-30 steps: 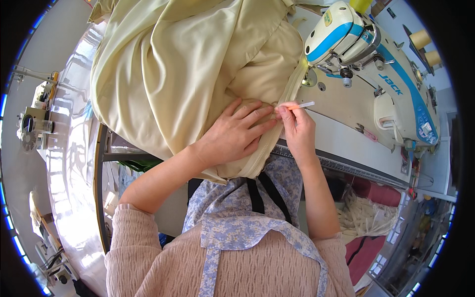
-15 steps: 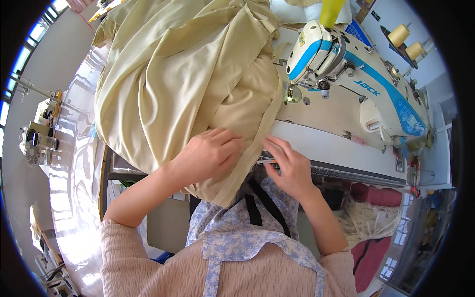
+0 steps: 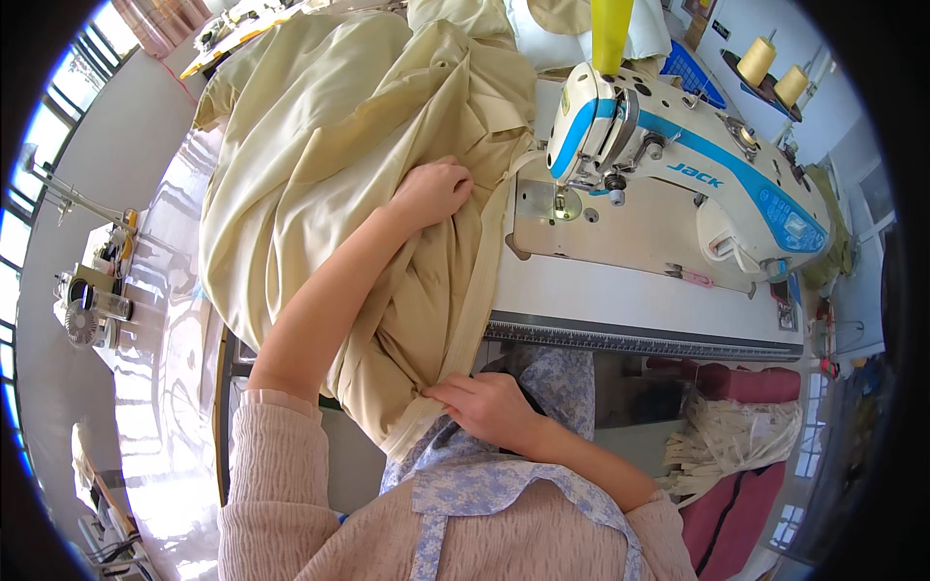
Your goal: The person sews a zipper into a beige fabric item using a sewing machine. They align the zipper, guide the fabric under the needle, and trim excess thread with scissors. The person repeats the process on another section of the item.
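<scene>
A large heap of pale khaki cloth [image 3: 310,194] with a satiny sheen covers the left of the sewing table and hangs over its front edge. My left hand [image 3: 436,192] lies far forward on it, fingers curled into the folds. Close to my lap, my right hand [image 3: 489,409] pinches the cloth beside its banded edge [image 3: 467,334]. That flat band runs from near the needle down toward my apron. To the right of the cloth stands a white and blue sewing machine [image 3: 712,165]; its presser foot [image 3: 562,201] is apart from both hands.
A ruler strip [image 3: 639,339] lines the table's front edge. Pink-handled thread snips [image 3: 690,276] rest on the tabletop [image 3: 601,290]. Cream thread cones [image 3: 757,61] stand at the back right, near a blue basket [image 3: 693,73]. Bagged cream strips [image 3: 736,431] lie at the lower right.
My left hand has moved forward over the cloth and curled into it. My right hand has come back and left, now pinching near the band's lower end. The cloth has bunched up.
</scene>
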Demonstrator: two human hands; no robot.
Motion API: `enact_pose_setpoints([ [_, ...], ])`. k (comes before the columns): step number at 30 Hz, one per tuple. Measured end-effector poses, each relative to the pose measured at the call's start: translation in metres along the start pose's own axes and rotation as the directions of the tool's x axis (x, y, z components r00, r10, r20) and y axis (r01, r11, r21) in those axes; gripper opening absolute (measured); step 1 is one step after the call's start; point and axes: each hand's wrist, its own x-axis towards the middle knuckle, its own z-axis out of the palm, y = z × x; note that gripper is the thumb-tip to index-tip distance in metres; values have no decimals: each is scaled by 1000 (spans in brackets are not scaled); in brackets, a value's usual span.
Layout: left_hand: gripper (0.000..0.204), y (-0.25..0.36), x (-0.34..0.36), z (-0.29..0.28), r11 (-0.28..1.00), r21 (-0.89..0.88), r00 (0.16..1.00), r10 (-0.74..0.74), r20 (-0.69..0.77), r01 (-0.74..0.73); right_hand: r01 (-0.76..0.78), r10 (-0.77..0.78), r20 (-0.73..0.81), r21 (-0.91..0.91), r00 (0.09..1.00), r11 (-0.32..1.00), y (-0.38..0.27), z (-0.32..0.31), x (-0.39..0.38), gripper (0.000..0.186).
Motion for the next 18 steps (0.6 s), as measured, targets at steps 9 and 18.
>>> enact_pose_setpoints([
  [9,35,41,49,20,958,-163,972,-234,32,236,29,-27,55,-33,998,999,5,-3,-3,28],
  [18,26,29,35,18,959,-259,950,30,-312,-115,17,-11,41,-160,999,987,11,-10,-14,30],
])
